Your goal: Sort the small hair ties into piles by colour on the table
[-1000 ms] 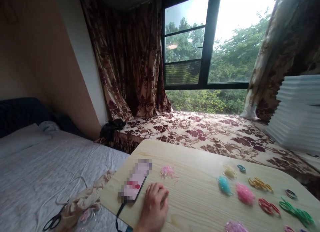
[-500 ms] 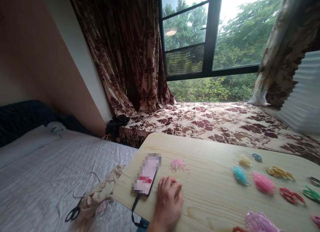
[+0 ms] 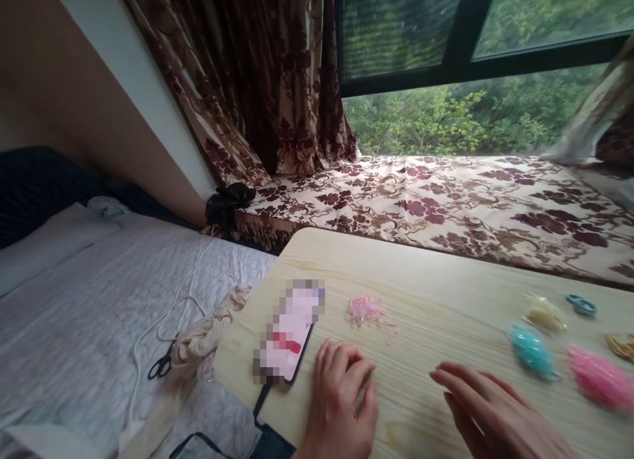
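My left hand (image 3: 343, 398) rests on the wooden tabletop (image 3: 396, 261), just right of a phone (image 3: 290, 333) whose screen is blurred out. Its fingers are loosely bent, with the thumb apart from the index finger and nothing visible between them. Beyond its fingertips lies a small loose pile of pink bands (image 3: 365, 310). Over the table to the right, my right hand (image 3: 495, 409) is open, fingers stretched toward the left and thumb apart. Farther right are clear bundles of turquoise bands (image 3: 533, 352), pink bands (image 3: 601, 378) and cream bands (image 3: 543, 314).
A blue coil of bands (image 3: 580, 305) and a yellow bundle (image 3: 621, 347) lie at the table's right. On the bed (image 3: 99, 314) at left are black-handled scissors (image 3: 161, 366), beige cloth (image 3: 198, 343) and a white cable (image 3: 166, 317). A patterned window ledge (image 3: 421, 208) runs behind the table.
My right hand has come into view from the bottom edge, over the table. The view has tilted down and shifted left. My left hand stays beside the phone, its thumb farther from its fingers.
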### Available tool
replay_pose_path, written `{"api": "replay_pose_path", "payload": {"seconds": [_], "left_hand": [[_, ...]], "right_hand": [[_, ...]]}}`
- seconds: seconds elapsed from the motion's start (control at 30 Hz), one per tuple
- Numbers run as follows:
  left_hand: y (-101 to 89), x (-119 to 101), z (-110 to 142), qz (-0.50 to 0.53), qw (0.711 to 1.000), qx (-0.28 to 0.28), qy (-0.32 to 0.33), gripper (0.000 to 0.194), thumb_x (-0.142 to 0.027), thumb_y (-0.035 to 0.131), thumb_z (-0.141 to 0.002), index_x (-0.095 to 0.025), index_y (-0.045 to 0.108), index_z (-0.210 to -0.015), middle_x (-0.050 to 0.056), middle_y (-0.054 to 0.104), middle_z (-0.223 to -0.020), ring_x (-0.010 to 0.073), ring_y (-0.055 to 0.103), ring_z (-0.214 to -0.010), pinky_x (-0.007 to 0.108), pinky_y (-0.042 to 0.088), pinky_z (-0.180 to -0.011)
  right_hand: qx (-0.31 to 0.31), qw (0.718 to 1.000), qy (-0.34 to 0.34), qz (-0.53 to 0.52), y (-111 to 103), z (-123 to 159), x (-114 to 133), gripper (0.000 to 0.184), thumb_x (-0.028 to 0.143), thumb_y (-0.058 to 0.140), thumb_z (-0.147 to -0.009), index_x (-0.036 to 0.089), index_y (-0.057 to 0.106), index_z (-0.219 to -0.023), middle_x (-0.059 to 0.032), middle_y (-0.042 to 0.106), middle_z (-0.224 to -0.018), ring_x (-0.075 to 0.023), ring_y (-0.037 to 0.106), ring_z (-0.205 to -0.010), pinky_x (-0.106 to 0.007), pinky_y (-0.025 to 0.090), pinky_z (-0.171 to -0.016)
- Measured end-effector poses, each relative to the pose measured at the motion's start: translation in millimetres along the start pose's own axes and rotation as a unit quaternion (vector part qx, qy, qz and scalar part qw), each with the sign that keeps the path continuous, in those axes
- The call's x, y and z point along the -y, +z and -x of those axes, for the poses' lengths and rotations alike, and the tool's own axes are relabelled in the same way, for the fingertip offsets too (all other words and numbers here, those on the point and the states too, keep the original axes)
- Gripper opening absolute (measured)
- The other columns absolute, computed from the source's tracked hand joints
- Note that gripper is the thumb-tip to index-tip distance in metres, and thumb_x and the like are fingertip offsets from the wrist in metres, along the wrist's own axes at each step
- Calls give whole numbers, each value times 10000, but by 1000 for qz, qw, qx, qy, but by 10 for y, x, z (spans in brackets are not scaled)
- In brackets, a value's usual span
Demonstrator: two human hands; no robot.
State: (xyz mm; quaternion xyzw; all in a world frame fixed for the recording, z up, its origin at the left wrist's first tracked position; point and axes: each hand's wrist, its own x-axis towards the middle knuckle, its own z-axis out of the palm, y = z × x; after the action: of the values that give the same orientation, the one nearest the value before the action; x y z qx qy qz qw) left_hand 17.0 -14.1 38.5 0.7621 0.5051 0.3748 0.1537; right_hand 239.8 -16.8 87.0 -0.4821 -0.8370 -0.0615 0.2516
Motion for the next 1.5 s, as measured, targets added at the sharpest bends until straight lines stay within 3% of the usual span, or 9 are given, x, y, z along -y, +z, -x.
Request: {"api": "replay_pose_path", "payload": {"seconds": [0.13, 0.33, 0.57, 0.7, 0.83, 1.1, 1.33, 1.5], "left_hand": [[-1, 36, -4, -2, 1000, 9, 2, 309, -71, 511, -816, -238, 622, -1052, 62, 632, -990, 232, 612, -1016, 533, 405, -1098], [20, 158, 59, -29, 998, 36, 33, 317, -130, 564, -814, -248, 600, -1107, 75, 646, -1020, 257, 622, -1064, 538, 426, -1088], [10, 163, 47, -36, 998, 43, 36, 299, -119, 558, -817, -238, 603, -1088, 83, 648, -1017, 255, 620, -1071, 536, 423, -1089], [45, 114, 42, -16, 1000, 4, 17, 296, -105, 525, -816, -239, 613, -1065, 66, 649, -993, 246, 619, -1062, 533, 415, -1093], [72, 54, 37, 4, 1000, -28, -11, 296, -91, 496, -814, -234, 627, -1037, 59, 645, -980, 242, 611, -1073, 526, 407, -1094], [41, 58, 34, 9, 1000, -13, -12, 276, -108, 506, -830, -239, 626, -1042, 56, 650, -990, 236, 611, -1078, 523, 389, -1110], [-28, 121, 27, -12, 999, 19, 29, 284, -122, 560, -827, -233, 628, -1079, 59, 657, -1005, 243, 623, -1075, 525, 431, -1083], [-30, 127, 32, -12, 999, 25, 33, 287, -118, 566, -826, -226, 624, -1085, 64, 654, -1021, 250, 617, -1089, 530, 439, -1072]], "right_hand": [[17, 1000, 10, -8, 76, -306, 30, 282, 163, 414, -912, 241, 683, -945, -15, 709, -776, -153, 679, -624, -262, 536, -560], [103, 994, 37, 1, 320, -316, -86, 348, 122, 441, -871, 248, 676, -1094, -9, 658, -794, -151, 654, -637, -269, 508, -612], [77, 996, 51, 5, 358, -436, -40, 300, 121, 399, -866, 239, 671, -908, -5, 625, -698, -147, 601, -545, -273, 458, -571], [83, 995, 62, -13, 303, -451, -69, 264, 150, 410, -873, 251, 650, -829, -6, 634, -714, -138, 613, -567, -259, 446, -569], [77, 995, 67, 12, 355, -446, -129, 286, 141, 396, -870, 241, 662, -902, -5, 636, -715, -157, 608, -542, -283, 446, -549], [138, 988, 62, -23, 346, -333, -131, 246, 193, 438, -932, 279, 665, -972, 5, 641, -780, -144, 638, -615, -264, 480, -592], [53, 997, 61, -13, 269, -353, -83, 271, 241, 383, -951, 253, 639, -863, 3, 635, -725, -140, 618, -516, -264, 449, -486], [71, 995, 70, -17, 376, -401, -46, 258, 266, 398, -957, 260, 631, -848, 4, 658, -747, -154, 642, -547, -268, 450, -503]]}}
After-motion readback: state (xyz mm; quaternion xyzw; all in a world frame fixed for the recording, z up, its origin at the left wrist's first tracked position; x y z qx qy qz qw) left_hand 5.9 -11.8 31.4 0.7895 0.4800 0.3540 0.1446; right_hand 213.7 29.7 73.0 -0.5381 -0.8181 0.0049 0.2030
